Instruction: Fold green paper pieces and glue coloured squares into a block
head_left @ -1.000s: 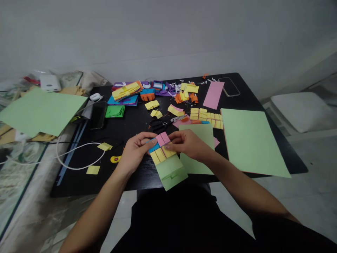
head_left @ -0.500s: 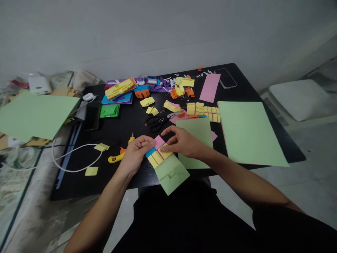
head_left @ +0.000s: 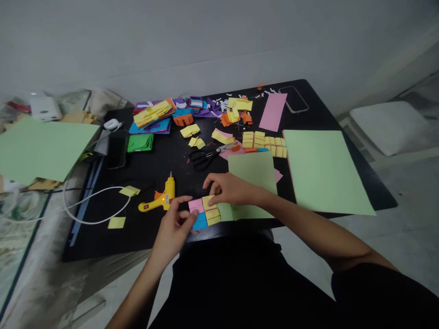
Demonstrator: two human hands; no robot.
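A folded green paper strip (head_left: 226,212) lies flat near the front edge of the table. Pink, blue and yellow folded paper squares (head_left: 213,214) cover its left end. My left hand (head_left: 175,223) grips that left end, its thumb on top over the pink and blue squares. From the right, my right hand (head_left: 228,188) pinches the upper yellow square with curled fingers. A yellow glue gun (head_left: 163,197) lies just left of the strip. Black-handled scissors (head_left: 206,159) rest beyond my hands.
Green sheets (head_left: 252,171) lie under my right forearm, with a larger green sheet (head_left: 325,171) to the right. Yellow folded pieces (head_left: 264,142), a pink strip (head_left: 273,112) and paper scraps sit farther back. A white cable (head_left: 80,220) loops at left, near a phone (head_left: 117,148).
The strip has come down from tilted in the air to flat on the table, turned so its squares face left. Both hands lowered with it, and the glue gun is now fully visible.
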